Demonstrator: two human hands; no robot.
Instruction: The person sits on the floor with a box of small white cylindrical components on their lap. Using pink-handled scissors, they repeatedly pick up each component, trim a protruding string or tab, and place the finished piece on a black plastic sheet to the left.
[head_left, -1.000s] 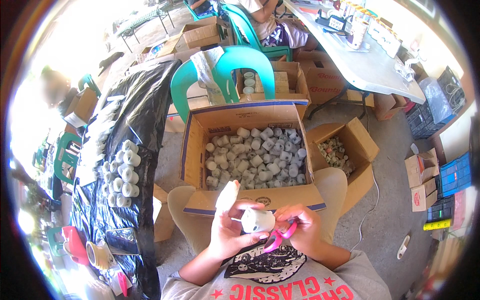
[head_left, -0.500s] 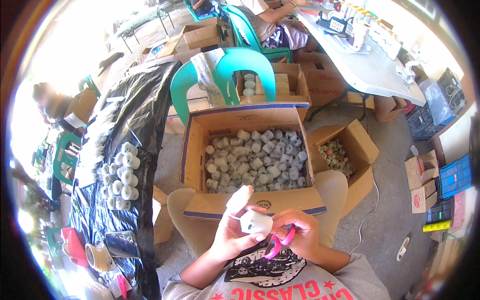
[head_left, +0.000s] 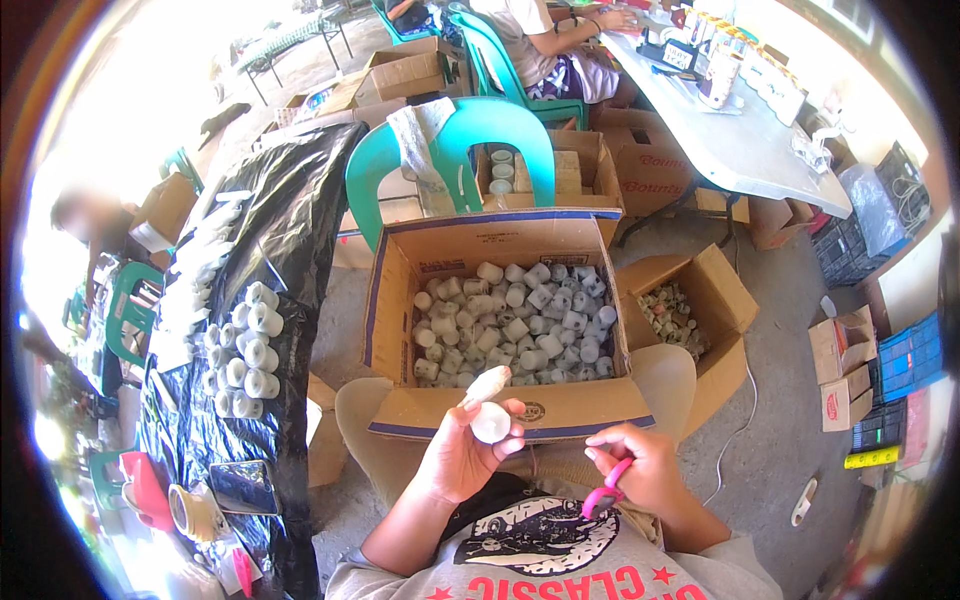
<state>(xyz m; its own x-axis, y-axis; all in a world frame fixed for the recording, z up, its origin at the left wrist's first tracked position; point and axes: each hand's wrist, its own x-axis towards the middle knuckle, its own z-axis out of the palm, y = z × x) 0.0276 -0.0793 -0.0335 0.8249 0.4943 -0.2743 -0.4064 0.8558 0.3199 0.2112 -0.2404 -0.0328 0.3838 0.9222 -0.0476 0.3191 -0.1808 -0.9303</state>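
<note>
My left hand (head_left: 462, 455) holds a small white cylinder-shaped spool (head_left: 491, 421) up in front of me, with a bandaged or taped finger sticking out above it. My right hand (head_left: 640, 470) is closed on a pair of pink-handled scissors (head_left: 606, 495), held apart from the spool, low over my lap. Just beyond both hands stands a big open cardboard box (head_left: 395, 300) filled with several white spools (head_left: 515, 320).
A table draped in black plastic (head_left: 290, 230) at my left carries rows of white spools (head_left: 245, 350), a phone (head_left: 243, 487) and a cup. A teal plastic chair (head_left: 450, 150), a smaller open box (head_left: 715, 290) of small pieces and a person seated at a white table (head_left: 730, 130) lie beyond.
My right hand with the scissors has drawn away from the spool, down and to the right. My left hand still holds the spool up.
</note>
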